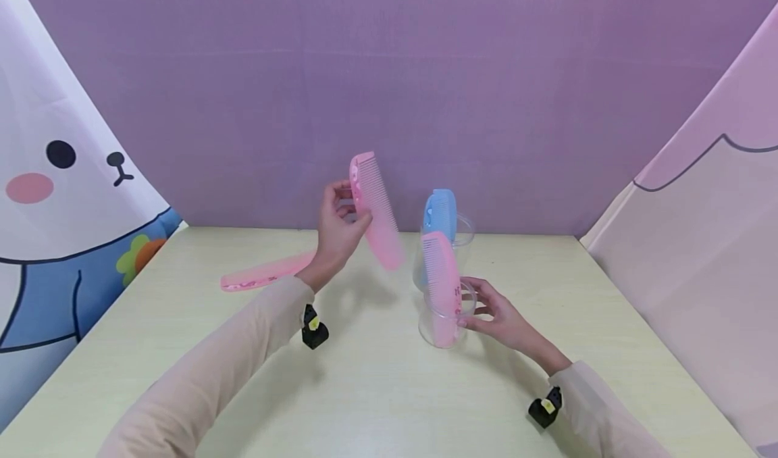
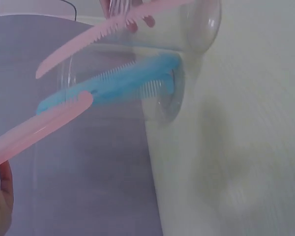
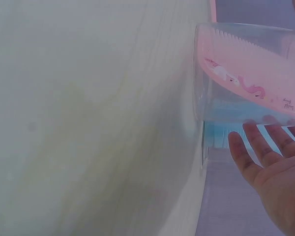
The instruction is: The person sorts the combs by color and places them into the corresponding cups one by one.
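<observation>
In the head view my left hand (image 1: 340,234) holds a pink comb (image 1: 379,221) in the air, pinched at its spine between thumb and fingers, teeth facing right. My right hand (image 1: 497,315) grips the side of a clear cup (image 3: 216,103) that stands on the table. Inside this cup a pink comb (image 1: 445,275) leans upright, its top well above the rim. Just behind stands a second clear cup (image 1: 465,245) with blue combs (image 2: 123,81) in it. Another pink comb (image 1: 267,273) lies flat on the table, one end hidden behind my left wrist.
The pale table (image 1: 377,404) ends at a purple cloth backdrop (image 1: 292,107). A cartoon-printed cloth (image 1: 73,194) hangs along the left side, and a pink and white cloth (image 1: 699,255) along the right.
</observation>
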The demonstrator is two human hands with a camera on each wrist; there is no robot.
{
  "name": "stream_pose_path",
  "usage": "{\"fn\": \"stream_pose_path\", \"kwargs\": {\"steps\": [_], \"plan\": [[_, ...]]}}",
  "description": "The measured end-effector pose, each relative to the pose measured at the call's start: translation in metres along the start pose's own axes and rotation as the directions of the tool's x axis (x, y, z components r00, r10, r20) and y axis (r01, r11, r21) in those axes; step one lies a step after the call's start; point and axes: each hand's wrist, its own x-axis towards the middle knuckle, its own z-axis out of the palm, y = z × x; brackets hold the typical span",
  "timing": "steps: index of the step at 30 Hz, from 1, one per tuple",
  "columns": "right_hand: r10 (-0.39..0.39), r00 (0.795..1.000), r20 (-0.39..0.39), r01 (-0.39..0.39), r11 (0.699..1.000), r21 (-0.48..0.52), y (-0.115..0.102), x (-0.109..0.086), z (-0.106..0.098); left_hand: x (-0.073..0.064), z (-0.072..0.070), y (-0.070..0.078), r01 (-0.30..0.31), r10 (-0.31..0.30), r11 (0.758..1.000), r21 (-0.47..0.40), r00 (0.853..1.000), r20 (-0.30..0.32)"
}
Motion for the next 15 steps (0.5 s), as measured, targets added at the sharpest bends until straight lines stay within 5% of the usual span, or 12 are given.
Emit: {"fn": "stream_pose_path", "kwargs": {"steps": [6,15], "plan": [[0.007,1.000,0.001,-0.007,1.000,0.004,-0.001,0.000,0.000,-0.007,0.009,0.019,0.001,0.000,1.000,-0.025,1.000,0.028],[-0.005,1.000,0.004,0.005,1.000,0.002,0.000,0.000,0.001,-0.020,0.024,0.029,-0.031,0.033,0.999,-0.026,0.994,0.108]]}}
